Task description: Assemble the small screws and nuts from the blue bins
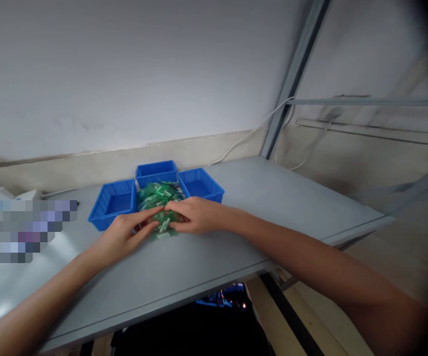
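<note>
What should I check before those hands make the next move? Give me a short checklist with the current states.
1. Both hands at the packets: ok. Left hand and right hand have their fingertips at the near green packet.
2. Firm grip on that packet: cannot tell; the fingers hide the contact.
3. Packets separated: not ok. The green pile behind it is heaped and overlapping.
4. Bins upright: ok for the left bin, back bin and right bin.
5. White cable away from the hands: ok; it runs by the wall.
6. Packet markings readable: cannot tell; too small.
</note>
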`<state>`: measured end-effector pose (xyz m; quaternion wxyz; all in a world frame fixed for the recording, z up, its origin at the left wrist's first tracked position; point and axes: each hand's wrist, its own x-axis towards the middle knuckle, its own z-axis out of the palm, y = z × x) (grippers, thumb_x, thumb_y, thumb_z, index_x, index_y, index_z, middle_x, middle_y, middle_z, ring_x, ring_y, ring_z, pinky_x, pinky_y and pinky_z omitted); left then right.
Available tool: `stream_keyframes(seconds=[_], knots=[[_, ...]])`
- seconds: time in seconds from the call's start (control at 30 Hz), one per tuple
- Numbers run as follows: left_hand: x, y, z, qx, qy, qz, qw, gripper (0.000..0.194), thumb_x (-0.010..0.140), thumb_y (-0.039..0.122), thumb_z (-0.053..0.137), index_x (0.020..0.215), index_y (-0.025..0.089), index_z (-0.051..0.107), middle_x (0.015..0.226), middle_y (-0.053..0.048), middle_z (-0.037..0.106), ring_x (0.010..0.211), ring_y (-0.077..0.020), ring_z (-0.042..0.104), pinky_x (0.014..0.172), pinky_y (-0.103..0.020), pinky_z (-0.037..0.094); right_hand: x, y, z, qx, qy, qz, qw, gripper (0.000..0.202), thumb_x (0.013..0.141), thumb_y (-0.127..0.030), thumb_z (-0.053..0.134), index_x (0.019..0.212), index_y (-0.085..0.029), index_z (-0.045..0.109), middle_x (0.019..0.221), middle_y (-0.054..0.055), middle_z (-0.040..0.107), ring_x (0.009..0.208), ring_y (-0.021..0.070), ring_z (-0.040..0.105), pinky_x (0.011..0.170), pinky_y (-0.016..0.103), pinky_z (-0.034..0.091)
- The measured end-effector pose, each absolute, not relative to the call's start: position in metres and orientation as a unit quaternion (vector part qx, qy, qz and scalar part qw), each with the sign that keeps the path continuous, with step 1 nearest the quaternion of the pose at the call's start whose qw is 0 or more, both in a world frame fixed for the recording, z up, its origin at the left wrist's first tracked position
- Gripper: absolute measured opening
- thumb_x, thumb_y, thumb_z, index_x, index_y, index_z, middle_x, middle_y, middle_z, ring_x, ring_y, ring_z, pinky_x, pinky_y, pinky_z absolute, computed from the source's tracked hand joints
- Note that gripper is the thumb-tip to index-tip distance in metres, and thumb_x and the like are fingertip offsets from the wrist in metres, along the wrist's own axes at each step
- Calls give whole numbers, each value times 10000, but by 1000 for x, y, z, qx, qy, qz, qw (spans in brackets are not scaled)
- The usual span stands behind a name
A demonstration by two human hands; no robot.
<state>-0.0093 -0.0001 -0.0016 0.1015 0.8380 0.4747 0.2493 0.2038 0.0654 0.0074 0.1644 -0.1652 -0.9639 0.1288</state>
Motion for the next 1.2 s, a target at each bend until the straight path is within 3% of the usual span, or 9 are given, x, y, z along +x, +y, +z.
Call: stream_keyframes(seconds=[0.2,0.4,0.8,1.07,1.2], knots=[[-11,1,-4,841,481,226,101,493,823,416,529,1263,203,469,703,19,628,546,-109,547,551,-214,475,203,68,6,-158,-966,136,156,164,857,-330,458,882,-171,493,670,1,551,587,106,460,538,226,297],[-12,2,-5,846,482,205,93,474,853,407,494,1287,223,440,739,12,632,593,-117,565,608,-225,481,204,67,6,-165,-969,126,137,183,876,-336,436,898,-169,509,694,18,571,589,113,464,541,233,298],[-13,1,-5,855,469,204,81,444,874,394,469,1282,224,433,728,14,638,575,-120,569,579,-232,471,204,68,6,-166,-970,116,132,213,889,-366,414,903,-177,510,710,25,581,613,125,490,543,234,303],[-13,1,-4,851,467,217,103,219,868,394,484,949,204,556,726,22,618,588,-106,566,575,-220,444,204,69,4,-163,-970,123,132,214,890,-367,411,907,-176,507,699,15,567,619,121,493,544,224,299],[-14,1,-4,853,469,207,103,215,879,389,467,916,199,561,764,7,640,609,-111,576,571,-220,440,205,69,4,-169,-969,127,125,227,889,-382,407,910,-180,509,695,12,568,611,121,492,541,225,300]])
